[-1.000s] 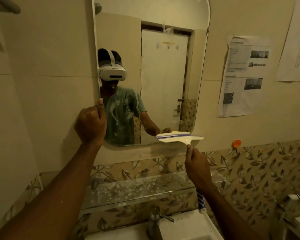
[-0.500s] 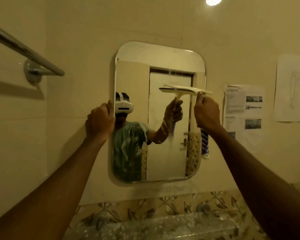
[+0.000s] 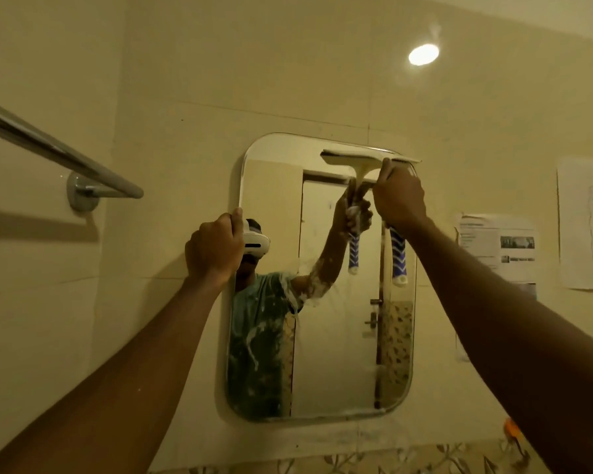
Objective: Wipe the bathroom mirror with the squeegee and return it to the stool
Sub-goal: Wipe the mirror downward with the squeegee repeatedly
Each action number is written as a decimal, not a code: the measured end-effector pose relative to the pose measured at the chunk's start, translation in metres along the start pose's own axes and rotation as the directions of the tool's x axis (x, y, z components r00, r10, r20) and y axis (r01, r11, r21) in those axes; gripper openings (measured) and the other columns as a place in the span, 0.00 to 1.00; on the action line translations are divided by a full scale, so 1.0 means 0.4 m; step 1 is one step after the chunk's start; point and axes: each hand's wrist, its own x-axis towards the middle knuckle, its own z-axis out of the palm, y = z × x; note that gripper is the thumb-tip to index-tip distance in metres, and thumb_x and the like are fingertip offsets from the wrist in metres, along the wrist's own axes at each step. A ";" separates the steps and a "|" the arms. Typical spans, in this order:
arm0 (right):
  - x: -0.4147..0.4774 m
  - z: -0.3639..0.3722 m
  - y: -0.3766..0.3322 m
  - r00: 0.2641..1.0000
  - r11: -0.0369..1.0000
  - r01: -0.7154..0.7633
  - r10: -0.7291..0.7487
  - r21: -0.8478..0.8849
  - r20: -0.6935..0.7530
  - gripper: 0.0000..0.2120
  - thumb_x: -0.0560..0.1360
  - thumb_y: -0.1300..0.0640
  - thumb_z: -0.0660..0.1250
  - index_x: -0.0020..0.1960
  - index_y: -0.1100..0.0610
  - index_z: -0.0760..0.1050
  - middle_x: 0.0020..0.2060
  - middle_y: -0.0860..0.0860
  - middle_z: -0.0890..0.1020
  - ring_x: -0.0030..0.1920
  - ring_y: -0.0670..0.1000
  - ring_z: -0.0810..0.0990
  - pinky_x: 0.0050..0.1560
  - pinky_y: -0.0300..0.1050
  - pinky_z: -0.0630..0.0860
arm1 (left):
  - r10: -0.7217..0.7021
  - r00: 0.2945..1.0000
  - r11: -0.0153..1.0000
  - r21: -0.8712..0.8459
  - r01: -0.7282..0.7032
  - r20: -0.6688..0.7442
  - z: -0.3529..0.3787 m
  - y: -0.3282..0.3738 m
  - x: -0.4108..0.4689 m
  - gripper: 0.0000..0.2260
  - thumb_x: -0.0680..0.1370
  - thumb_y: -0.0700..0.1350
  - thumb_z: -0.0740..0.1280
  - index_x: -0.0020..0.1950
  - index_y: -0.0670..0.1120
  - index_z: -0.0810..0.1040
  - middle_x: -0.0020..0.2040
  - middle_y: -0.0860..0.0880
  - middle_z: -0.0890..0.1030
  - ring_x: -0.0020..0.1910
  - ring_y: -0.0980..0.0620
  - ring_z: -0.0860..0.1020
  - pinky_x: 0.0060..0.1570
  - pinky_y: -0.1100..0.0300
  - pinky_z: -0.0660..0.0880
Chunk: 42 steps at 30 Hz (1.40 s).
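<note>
- The squeegee (image 3: 370, 159) is held against the top right part of the mirror (image 3: 336, 336), its blade lying level just under the upper edge.
- The right hand (image 3: 399, 196) is wrapped around the squeegee's neck, fingers clamped on it; the blue-and-white handle hangs below the fist.
- The left hand (image 3: 214, 248) is closed on the mirror's left edge, fingers curled around the rim.
- White streaks are seen on the lower glass.
- A towel rail (image 3: 59, 155) is fixed to the left wall.

One mirror (image 3: 322, 336), one squeegee (image 3: 363, 159), two papers (image 3: 500, 248)
</note>
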 end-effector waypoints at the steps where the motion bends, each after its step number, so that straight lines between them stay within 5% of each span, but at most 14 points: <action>1: -0.028 0.010 0.016 1.000 1.000 0.004 -0.004 0.011 0.016 0.23 0.84 0.48 0.46 0.38 0.55 0.71 0.28 0.48 0.74 0.25 0.43 0.71 0.26 0.34 0.64 | 0.013 1.000 1.000 0.009 -0.013 -0.011 0.002 -0.001 -0.001 0.25 0.83 0.55 0.50 0.43 0.39 0.78 0.36 0.40 0.81 0.32 0.42 0.78 0.30 0.60 0.65; 10: -0.373 0.076 0.156 0.990 0.997 -0.066 0.059 0.046 0.131 0.22 0.83 0.45 0.47 0.41 0.55 0.71 0.29 0.51 0.76 0.27 0.47 0.75 0.26 0.41 0.73 | 0.056 0.996 0.998 0.022 -0.055 -0.064 0.016 -0.008 -0.011 0.27 0.83 0.56 0.51 0.38 0.40 0.78 0.30 0.40 0.79 0.28 0.40 0.78 0.28 0.60 0.67; 15: -0.169 0.033 0.052 0.999 0.998 0.011 -0.013 0.060 0.031 0.24 0.85 0.50 0.48 0.33 0.54 0.68 0.25 0.48 0.70 0.20 0.42 0.67 0.19 0.29 0.63 | 0.035 0.996 0.998 0.048 -0.031 -0.086 0.019 -0.005 -0.015 0.27 0.83 0.56 0.52 0.38 0.40 0.79 0.29 0.40 0.79 0.28 0.39 0.78 0.28 0.60 0.67; 21: 0.030 0.023 -0.036 1.000 1.000 0.002 -0.002 0.001 -0.017 0.25 0.84 0.47 0.46 0.33 0.54 0.68 0.28 0.50 0.74 0.25 0.46 0.72 0.24 0.35 0.63 | 0.052 0.991 0.998 0.050 -0.046 -0.120 0.022 -0.011 -0.017 0.26 0.82 0.56 0.52 0.35 0.41 0.78 0.27 0.43 0.77 0.24 0.49 0.69 0.26 0.67 0.54; 27: -0.227 0.085 0.067 0.999 0.998 -0.021 0.019 0.055 0.037 0.21 0.84 0.48 0.47 0.37 0.52 0.69 0.26 0.48 0.73 0.22 0.44 0.70 0.22 0.34 0.65 | 0.041 0.993 0.999 0.032 -0.037 -0.114 0.026 -0.019 -0.020 0.27 0.82 0.57 0.54 0.34 0.41 0.77 0.26 0.48 0.71 0.24 0.51 0.68 0.26 0.68 0.54; 33: -0.421 0.102 0.150 0.987 0.994 -0.108 0.106 0.006 0.118 0.24 0.83 0.44 0.46 0.41 0.56 0.73 0.30 0.51 0.77 0.29 0.50 0.78 0.27 0.44 0.73 | 0.037 0.992 0.998 0.051 -0.031 -0.120 0.026 -0.016 -0.026 0.28 0.82 0.58 0.53 0.34 0.39 0.78 0.29 0.41 0.78 0.25 0.44 0.74 0.27 0.64 0.59; 35: -0.389 0.077 0.125 0.984 0.993 -0.105 0.096 0.052 0.153 0.24 0.84 0.46 0.47 0.39 0.55 0.73 0.30 0.52 0.78 0.29 0.51 0.78 0.28 0.45 0.76 | 0.030 0.993 0.999 0.048 -0.025 -0.117 0.023 -0.012 -0.027 0.29 0.82 0.58 0.52 0.35 0.39 0.78 0.30 0.40 0.79 0.28 0.40 0.77 0.29 0.61 0.62; 39: -0.175 0.033 0.028 0.997 0.999 0.004 -0.008 0.054 0.075 0.23 0.84 0.50 0.48 0.35 0.54 0.70 0.26 0.49 0.73 0.23 0.43 0.69 0.19 0.30 0.64 | 0.012 0.992 0.999 0.035 -0.008 -0.124 0.022 -0.010 -0.029 0.28 0.82 0.58 0.52 0.37 0.39 0.79 0.30 0.40 0.79 0.27 0.42 0.75 0.30 0.61 0.62; 42: -0.010 0.008 -0.034 1.000 1.000 0.020 -0.020 0.023 0.014 0.24 0.84 0.48 0.48 0.34 0.54 0.70 0.29 0.52 0.77 0.25 0.48 0.75 0.24 0.38 0.72 | 0.007 0.991 1.000 0.026 -0.003 -0.134 0.025 -0.013 -0.031 0.28 0.82 0.58 0.52 0.34 0.40 0.77 0.27 0.43 0.75 0.24 0.48 0.69 0.27 0.66 0.54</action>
